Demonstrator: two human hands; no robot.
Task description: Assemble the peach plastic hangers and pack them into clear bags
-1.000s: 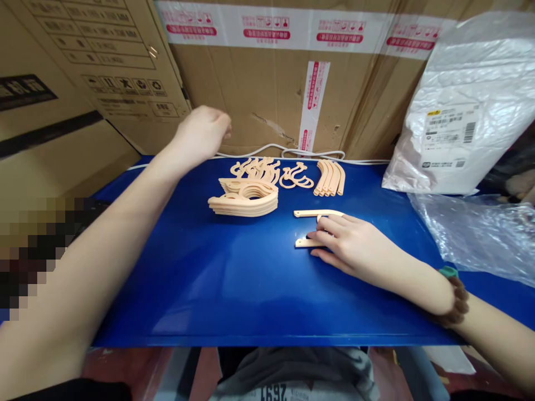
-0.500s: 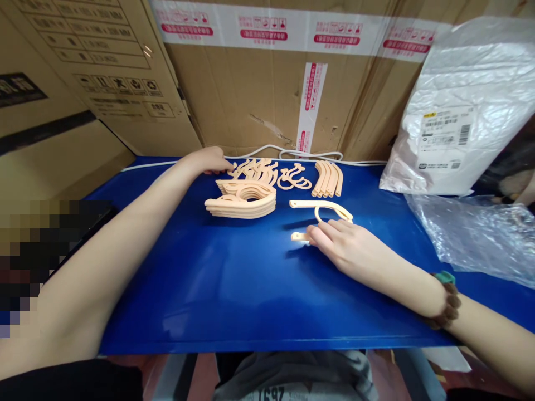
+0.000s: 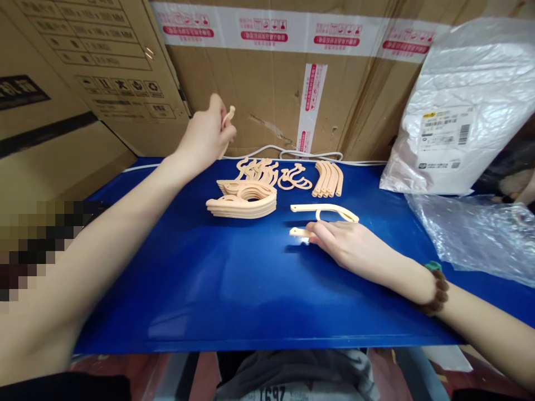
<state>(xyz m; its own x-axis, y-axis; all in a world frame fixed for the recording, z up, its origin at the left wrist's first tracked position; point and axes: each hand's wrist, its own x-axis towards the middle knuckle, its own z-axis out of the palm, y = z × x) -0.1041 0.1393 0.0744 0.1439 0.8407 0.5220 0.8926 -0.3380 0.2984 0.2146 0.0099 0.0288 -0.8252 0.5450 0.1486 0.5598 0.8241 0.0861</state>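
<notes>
My left hand (image 3: 204, 136) is raised above the back of the table, fingers closed on a small cream plastic hook (image 3: 229, 114), mostly hidden in the grip. On the right, my right hand (image 3: 349, 242) grips a cream folding hanger (image 3: 305, 208) with two curved arms; the fingers cover part of its near arm. Left of that hanger lies a stack of folded hangers (image 3: 242, 210). Behind the stack is a pile of loose hooks (image 3: 261, 172), with a few more hooks (image 3: 297, 178) beside it. Several curved hanger arms (image 3: 328, 179) lie side by side at the back.
Cardboard boxes (image 3: 259, 83) wall off the back and left of the blue table (image 3: 217, 289). A white cable (image 3: 359, 162) runs along the back edge. A white plastic mailer bag (image 3: 451, 111) stands back right, with clear plastic wrap (image 3: 472, 239) in front of it.
My left hand has lifted from the hook pile, rising with a hook in it. My right hand has shifted slightly, and the hanger in it has tilted a little.
</notes>
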